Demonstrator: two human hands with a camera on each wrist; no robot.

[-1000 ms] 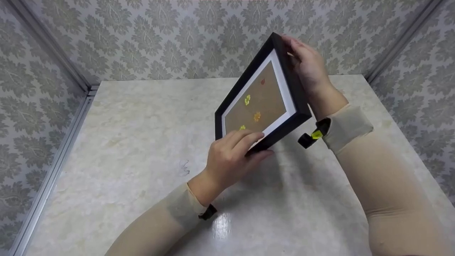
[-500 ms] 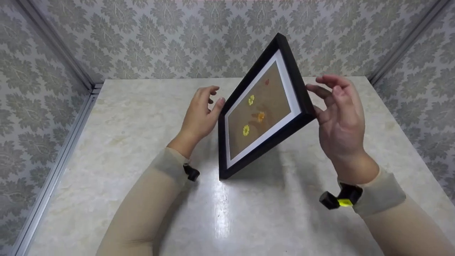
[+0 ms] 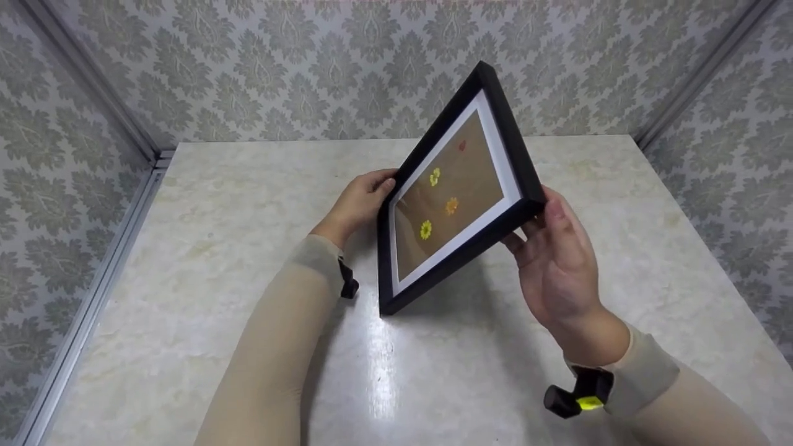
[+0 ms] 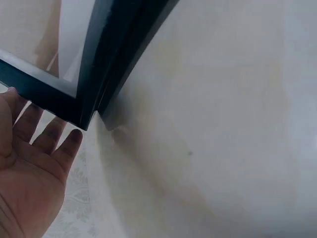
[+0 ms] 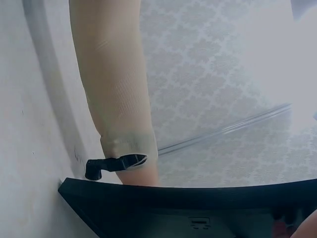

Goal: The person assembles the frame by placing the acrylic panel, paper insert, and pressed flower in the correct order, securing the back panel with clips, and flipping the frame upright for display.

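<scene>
A black picture frame [image 3: 446, 195] with a white mat is tilted up on a slant in the head view, its lowest corner close over the table. Behind its glass, yellow flowers [image 3: 425, 230], an orange flower [image 3: 451, 205] and a small red piece [image 3: 462, 145] lie on a brown ground. My left hand [image 3: 359, 201] grips the left side, thumb on the border. My right hand [image 3: 560, 266] holds the right side near a corner, thumb at the edge and fingers going behind. In the left wrist view, fingertips [image 4: 72, 141] show beneath the frame's edge.
A pale marbled table [image 3: 248, 260] lies under the frame. Damask-patterned wall panels [image 3: 328, 68] stand behind and at both sides, with a metal rail [image 3: 93, 310] along the left. Each wrist wears a small black camera [image 3: 564, 401].
The left hand moved from the frame's lower edge to its left side. The right hand slid from the upper right side down to the lower right, and both regripped. The frame barely moved.
</scene>
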